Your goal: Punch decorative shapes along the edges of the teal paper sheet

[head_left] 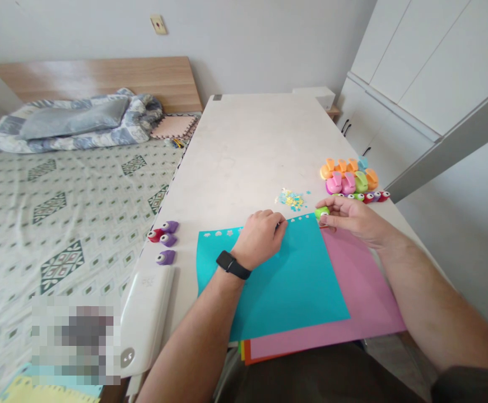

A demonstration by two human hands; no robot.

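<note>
**Teal paper meets a green punch**

The sheet lies on a pink sheet at the near end of the worktop, with a row of small cut-outs along its far edge. That edge runs almost crosswise, rising slightly to the right; the long axis is hard to settle, as the sheet looks nearly square and sits skewed.

The hands are apart. The left hand rests on the sheet, its grip hidden, while the right hand pinches the punch at the far right corner. Confetti lies just beyond, near orange punches.

Paper on paper could slide under pressure, misaligning the row. Dragging the punch while it bites could tear the edge, and a careless sleeve could scatter the confetti.
</note>
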